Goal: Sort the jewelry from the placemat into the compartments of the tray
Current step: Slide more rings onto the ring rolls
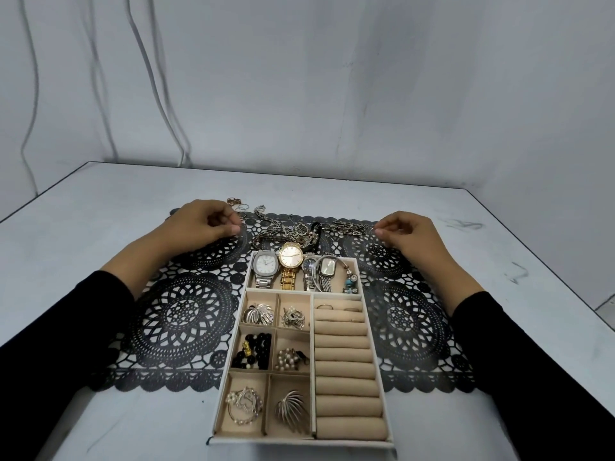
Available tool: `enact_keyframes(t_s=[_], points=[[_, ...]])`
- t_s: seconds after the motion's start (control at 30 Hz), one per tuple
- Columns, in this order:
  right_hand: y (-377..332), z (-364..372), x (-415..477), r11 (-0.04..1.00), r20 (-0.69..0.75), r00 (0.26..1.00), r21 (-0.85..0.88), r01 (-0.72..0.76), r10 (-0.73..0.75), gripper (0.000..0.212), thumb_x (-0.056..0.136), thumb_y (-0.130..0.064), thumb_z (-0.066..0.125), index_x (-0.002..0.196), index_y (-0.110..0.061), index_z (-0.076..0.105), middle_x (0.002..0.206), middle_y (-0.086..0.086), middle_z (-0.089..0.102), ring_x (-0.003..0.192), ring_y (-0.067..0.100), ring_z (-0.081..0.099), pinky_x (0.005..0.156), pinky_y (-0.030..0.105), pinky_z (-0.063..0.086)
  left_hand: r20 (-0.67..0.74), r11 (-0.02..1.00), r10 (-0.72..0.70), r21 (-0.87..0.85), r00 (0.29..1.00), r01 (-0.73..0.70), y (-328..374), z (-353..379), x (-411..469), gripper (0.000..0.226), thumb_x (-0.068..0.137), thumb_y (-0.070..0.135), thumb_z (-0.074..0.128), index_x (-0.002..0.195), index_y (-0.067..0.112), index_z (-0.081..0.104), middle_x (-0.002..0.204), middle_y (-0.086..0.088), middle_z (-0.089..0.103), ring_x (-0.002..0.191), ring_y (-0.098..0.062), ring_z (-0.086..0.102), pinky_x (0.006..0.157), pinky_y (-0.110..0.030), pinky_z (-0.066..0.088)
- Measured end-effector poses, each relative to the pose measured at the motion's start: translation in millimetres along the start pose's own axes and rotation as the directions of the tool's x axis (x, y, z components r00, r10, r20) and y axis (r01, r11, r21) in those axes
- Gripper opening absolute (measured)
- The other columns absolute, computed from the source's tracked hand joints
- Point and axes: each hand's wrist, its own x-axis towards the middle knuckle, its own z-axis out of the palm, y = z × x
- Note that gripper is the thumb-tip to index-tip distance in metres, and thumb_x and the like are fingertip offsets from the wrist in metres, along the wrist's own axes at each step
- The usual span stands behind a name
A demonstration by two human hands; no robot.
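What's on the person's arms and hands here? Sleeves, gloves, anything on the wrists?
Long, plain black sleeves on both arms, the left sleeve and the right sleeve, with no markings, ending partway up the forearm. The left hand and right hand are bare: no gloves, and no watch or bracelet shows at either wrist.

No legible text, label, brand, number or sign found anywhere in view. The faces of the four watches (291,261) in the far compartment of the tray (299,444) are too small and blurred to read.
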Motion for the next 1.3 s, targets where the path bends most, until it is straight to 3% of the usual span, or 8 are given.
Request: enact_keyframes(t_s=[0.13,0.27,0.4,0.53,0.7,0.8,1.03,1.3], points=[[-9.6,3.3,-10.4,0.972,0.066,0.995,0.216,-0.093,0.081,0.012,0.080,-0.001,0.071,0.092,-0.005,0.070,0.093,0.019,0.070,0.082,0.024,0.064,0.083,0.036,0.055,-0.049,0.988,-0.029,-0.154,0.998,0.021,4.7,0.7,-10.1,0.006,0.085,0.016,0.074,0.091,0.017,0.072,0.086,-0.004,0.071,0.069,0.003,0.062,0.071,-0.012,0.048],[-20.2,4.7,-26.2,0.957,0.085,0.993,0.271,-0.100,0.080,0.014,0.080,0.000,0.070,0.093,-0.006,0.070,0.090,0.014,0.071,0.081,0.021,0.065,0.075,0.025,0.057,-0.133,0.969,-0.031,-0.247,0.991,-0.003,15.6,0.3,-21.7,0.006,0.085,0.013,0.073,0.090,0.016,0.071,0.084,-0.004,0.068,0.066,0.006,0.062,0.066,-0.004,0.047],[-31.0,3.0,-43.0,0.925,0.090,0.995,0.372,-0.078,0.048,0.016,0.076,-0.001,0.073,0.091,-0.006,0.072,0.089,0.014,0.072,0.081,0.020,0.066,0.077,0.023,0.057,-0.176,0.937,-0.051,-0.348,0.983,-0.014,30.1,2.3,-35.0,0.009,0.083,0.015,0.075,0.091,0.015,0.072,0.092,-0.008,0.072,0.085,-0.013,0.065,0.081,-0.017,0.050],[-41.9,2.1,-62.6,0.889,0.100,0.995,0.454,-0.067,0.024,0.023,0.072,-0.004,0.076,0.095,-0.004,0.073,0.093,0.017,0.072,0.084,0.022,0.068,0.080,0.025,0.057,-0.201,0.898,-0.052,-0.438,0.978,-0.042,49.6,5.1,-51.8,0.011,0.080,0.018,0.077,0.090,0.017,0.073,0.087,-0.001,0.073,0.080,-0.005,0.067,0.073,-0.010,0.051],[-51.0,-0.7,-86.1,0.848,0.131,0.991,0.525,-0.074,0.006,0.025,0.070,-0.004,0.075,0.095,-0.003,0.073,0.091,0.017,0.072,0.082,0.022,0.067,0.072,0.023,0.057,-0.162,0.862,-0.063,-0.506,0.985,-0.028,69.8,14.0,-75.0,0.011,0.079,0.017,0.077,0.089,0.018,0.074,0.092,-0.006,0.075,0.084,-0.014,0.069,0.084,-0.027,0.056],[-54.8,-1.8,-99.2,0.838,0.142,0.989,0.544,-0.048,-0.036,0.028,0.067,-0.005,0.075,0.095,-0.001,0.072,0.089,0.017,0.072,0.080,0.022,0.069,0.074,0.022,0.057,-0.138,0.849,-0.042,-0.527,0.989,-0.038,85.0,21.3,-91.9,0.013,0.077,0.017,0.078,0.089,0.016,0.074,0.085,0.000,0.075,0.081,-0.010,0.069,0.078,-0.021,0.057],[-61.5,-6.4,-123.8,0.888,0.210,0.973,0.460,-0.013,-0.094,0.025,0.071,-0.001,0.074,0.096,0.000,0.072,0.088,0.015,0.073,0.078,0.018,0.070,0.075,0.021,0.057,-0.085,0.775,0.007,-0.629,0.996,-0.059,112.7,40.4,-123.5,0.024,0.071,0.013,0.075,0.092,0.002,0.071,0.084,-0.011,0.071,0.069,-0.008,0.066,0.062,-0.019,0.057],[-63.5,-8.8,-137.6,0.992,0.367,0.922,0.082,0.099,-0.123,0.016,0.076,-0.008,0.077,0.092,-0.009,0.076,0.085,0.006,0.075,0.082,0.021,0.070,0.079,0.031,0.057,-0.117,0.746,0.026,-0.658,0.993,-0.097,118.4,46.9,-127.6,0.012,0.069,0.022,0.078,0.080,0.023,0.076,0.077,0.001,0.072,0.076,-0.017,0.064,0.072,-0.036,0.055]])
